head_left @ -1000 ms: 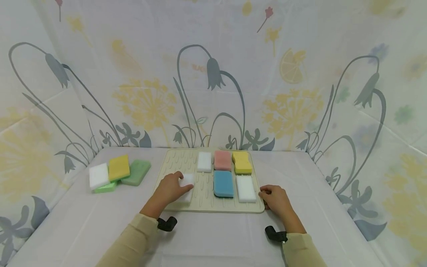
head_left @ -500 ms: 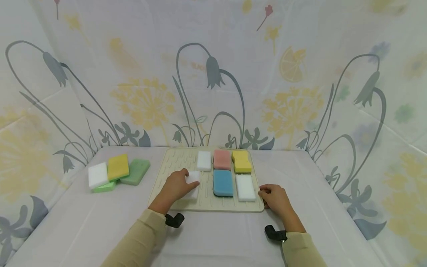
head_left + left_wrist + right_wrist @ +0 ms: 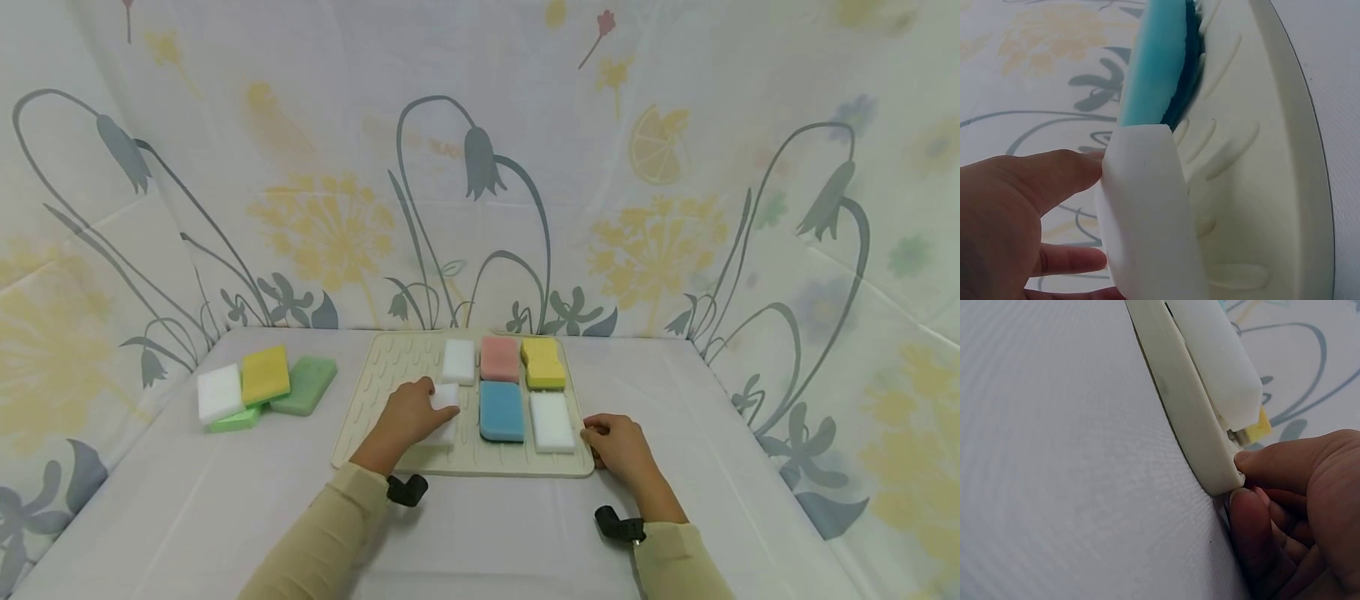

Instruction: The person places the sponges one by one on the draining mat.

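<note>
While mat [image 3: 390, 367] holds sponges, left hand [image 3: 408, 412] grips white sponge [image 3: 447, 398]

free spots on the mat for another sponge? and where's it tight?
On the drying mat, the left columns are bare, from the far-left corner down beside the left hand, which holds a white sponge. The right side is packed: white, pink, yellow, blue and white sponges. The right hand pinches the near-right rim.

1. The white sponge [image 3: 446, 408], a small soft block, lay on the cream mat [image 3: 390, 371] just left of the blue sponge [image 3: 502, 411].
2. The mat, ridged and raised-rimmed, lay flat on the worktop [image 3: 187, 492].
</note>
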A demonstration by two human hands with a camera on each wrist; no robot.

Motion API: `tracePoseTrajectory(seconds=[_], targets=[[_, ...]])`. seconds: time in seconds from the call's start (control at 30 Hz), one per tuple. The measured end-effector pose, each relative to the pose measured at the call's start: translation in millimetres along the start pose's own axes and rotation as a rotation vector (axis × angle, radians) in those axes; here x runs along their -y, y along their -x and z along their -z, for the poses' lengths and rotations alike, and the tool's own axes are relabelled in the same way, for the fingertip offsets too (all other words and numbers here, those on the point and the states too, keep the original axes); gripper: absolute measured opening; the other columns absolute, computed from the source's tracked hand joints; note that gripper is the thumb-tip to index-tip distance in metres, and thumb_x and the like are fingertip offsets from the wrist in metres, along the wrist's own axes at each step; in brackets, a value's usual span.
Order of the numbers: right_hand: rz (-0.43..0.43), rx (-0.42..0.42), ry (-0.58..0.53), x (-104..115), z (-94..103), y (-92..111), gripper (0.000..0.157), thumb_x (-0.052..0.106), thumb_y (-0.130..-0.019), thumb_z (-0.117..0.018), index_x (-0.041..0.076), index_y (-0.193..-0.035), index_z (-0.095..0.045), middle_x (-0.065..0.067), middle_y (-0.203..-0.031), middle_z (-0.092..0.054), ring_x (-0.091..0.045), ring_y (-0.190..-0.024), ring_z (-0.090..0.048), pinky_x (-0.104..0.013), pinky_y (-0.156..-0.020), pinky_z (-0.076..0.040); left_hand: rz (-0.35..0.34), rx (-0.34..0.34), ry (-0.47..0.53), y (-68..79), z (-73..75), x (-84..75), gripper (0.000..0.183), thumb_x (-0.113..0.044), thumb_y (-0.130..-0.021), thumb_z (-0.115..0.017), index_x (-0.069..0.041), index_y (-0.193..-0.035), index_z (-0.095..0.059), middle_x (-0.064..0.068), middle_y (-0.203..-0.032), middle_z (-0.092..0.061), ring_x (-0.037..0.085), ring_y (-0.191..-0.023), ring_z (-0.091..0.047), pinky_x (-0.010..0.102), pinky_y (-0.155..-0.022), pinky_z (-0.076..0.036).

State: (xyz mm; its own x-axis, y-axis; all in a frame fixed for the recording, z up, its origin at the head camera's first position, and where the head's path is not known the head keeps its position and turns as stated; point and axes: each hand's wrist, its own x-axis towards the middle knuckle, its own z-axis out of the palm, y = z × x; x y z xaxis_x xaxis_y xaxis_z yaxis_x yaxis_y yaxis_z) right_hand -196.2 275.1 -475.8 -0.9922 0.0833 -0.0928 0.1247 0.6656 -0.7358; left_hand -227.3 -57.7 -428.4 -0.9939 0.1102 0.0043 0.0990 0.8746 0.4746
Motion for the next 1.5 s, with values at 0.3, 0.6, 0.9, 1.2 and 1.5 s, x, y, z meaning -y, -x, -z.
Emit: tracePoseTrajectory(seconds=[0.3, 0.6, 0.9, 1.2, 1.5], targets=[[-0.007, 0.001, -0.004, 0, 0.3, -1, 0.033, 0.019, -0.092, -0.063, 0.001, -0.119, -0.066, -0.008, -0.096, -0.07, -0.012, -0.065, -0.061, -0.028, -0.055, -0.054, -0.004, 0.01, -0.02, -5.8, -6.4, -6.8, 0.054, -0.045, -0.085, -0.07, 0.001, -0.111, -0.058, 0.018, -0.096, -0.065, 0.032, -0.085, -0.065, 0.043, -0.073, -0.054], [-0.008, -0.001, -0.002, -1, -1.3, -4, 0.033, 0.02, -0.092, -0.063, 0.001, -0.119, -0.066, -0.009, -0.096, -0.07, -0.012, -0.066, -0.061, -0.028, -0.055, -0.054, 0.015, 0.024, -0.026, -7.5, -10.4, -16.9, 0.057, -0.045, -0.085, -0.07, 0.001, -0.115, -0.058, 0.02, -0.099, -0.063, 0.031, -0.088, -0.064, 0.044, -0.074, -0.054], [-0.01, 0.0, -0.01, 1, -2.0, -3, 0.032, 0.019, -0.092, -0.063, 0.001, -0.118, -0.066, -0.009, -0.095, -0.069, -0.013, -0.063, -0.06, -0.028, -0.054, -0.054, 0.033, 0.026, -0.042, -10.6, -18.0, -21.6, 0.059, -0.045, -0.084, -0.071, 0.002, -0.117, -0.058, 0.02, -0.101, -0.063, 0.031, -0.087, -0.064, 0.043, -0.073, -0.054], [-0.01, -0.004, -0.01, 1, -2.4, -1, 0.032, 0.019, -0.092, -0.063, 0.001, -0.118, -0.066, -0.009, -0.095, -0.069, -0.013, -0.064, -0.06, -0.028, -0.054, -0.054, 0.03, 0.022, -0.099, -13.0, -23.9, -24.8, 0.06, -0.046, -0.085, -0.07, 0.004, -0.116, -0.059, 0.021, -0.102, -0.062, 0.032, -0.087, -0.065, 0.043, -0.071, -0.055], [-0.017, -0.006, -0.011, -1, -0.9, -1, 0.033, 0.019, -0.092, -0.062, 0.001, -0.119, -0.066, -0.009, -0.096, -0.069, -0.013, -0.066, -0.061, -0.028, -0.055, -0.054, 0.03, -0.001, -0.112, -11.6, -25.4, -30.7, 0.059, -0.045, -0.084, -0.071, 0.004, -0.114, -0.059, 0.021, -0.103, -0.061, 0.032, -0.089, -0.064, 0.043, -0.073, -0.055]])
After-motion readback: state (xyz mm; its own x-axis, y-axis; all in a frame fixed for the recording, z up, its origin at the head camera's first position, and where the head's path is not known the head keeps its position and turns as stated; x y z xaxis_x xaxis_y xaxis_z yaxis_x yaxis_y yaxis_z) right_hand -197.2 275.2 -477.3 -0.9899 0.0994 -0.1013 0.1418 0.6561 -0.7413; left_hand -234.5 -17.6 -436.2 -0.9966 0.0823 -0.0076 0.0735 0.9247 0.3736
